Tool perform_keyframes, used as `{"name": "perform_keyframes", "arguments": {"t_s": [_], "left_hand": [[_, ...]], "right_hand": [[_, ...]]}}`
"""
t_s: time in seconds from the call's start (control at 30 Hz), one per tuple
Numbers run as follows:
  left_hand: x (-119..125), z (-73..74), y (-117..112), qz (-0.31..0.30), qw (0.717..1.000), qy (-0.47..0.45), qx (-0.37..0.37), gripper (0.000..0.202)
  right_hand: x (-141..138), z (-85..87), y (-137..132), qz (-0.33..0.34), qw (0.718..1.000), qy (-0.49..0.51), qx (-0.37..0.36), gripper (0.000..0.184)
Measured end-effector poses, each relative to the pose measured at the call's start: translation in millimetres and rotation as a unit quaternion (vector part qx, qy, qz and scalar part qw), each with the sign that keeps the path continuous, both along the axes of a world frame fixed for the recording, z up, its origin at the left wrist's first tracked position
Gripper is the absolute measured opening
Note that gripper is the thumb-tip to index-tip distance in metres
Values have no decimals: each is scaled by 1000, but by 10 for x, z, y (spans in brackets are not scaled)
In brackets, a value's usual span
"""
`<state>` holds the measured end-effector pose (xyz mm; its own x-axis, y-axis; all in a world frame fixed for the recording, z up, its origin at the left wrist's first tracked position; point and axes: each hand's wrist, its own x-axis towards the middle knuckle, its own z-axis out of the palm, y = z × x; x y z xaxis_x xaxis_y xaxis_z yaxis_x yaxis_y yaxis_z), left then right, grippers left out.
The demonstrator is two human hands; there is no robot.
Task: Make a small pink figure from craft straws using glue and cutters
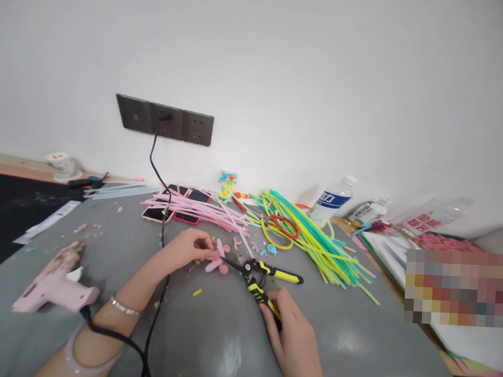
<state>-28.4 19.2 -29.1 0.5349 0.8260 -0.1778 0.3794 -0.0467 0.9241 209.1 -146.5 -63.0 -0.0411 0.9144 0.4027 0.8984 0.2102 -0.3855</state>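
My left hand [186,250] pinches the edge of a small pink flower-like piece [214,265] with rounded petals, just above the table. In my right hand [295,334] is the lower handle of yellow-and-black long-nose pliers [253,289]. The other handle stands apart from it, with a spring between. The pliers' tip points left and meets the pink piece; whether it grips it I cannot tell. Behind the pliers lie small pink scraps and a blue curl [271,249]. A short yellow-green piece [197,292] rests in front.
Pink chenille stems [195,210] lie over several phones [186,217]. Green and yellow stems [316,237] lie right, under scissors [278,230]. A pink glue gun [56,288] sits left, its black cord [154,313] crossing by my left arm. A bottle [332,199] leans at the wall.
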Motion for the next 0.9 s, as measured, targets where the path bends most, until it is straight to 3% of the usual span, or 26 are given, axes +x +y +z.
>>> {"name": "perform_keyframes", "arguments": {"t_s": [0.9], "left_hand": [[-5, -30, 23, -12, 1000, 4, 4, 31]], "right_hand": [[6, 8, 19, -3, 1000, 11, 21, 15]]}}
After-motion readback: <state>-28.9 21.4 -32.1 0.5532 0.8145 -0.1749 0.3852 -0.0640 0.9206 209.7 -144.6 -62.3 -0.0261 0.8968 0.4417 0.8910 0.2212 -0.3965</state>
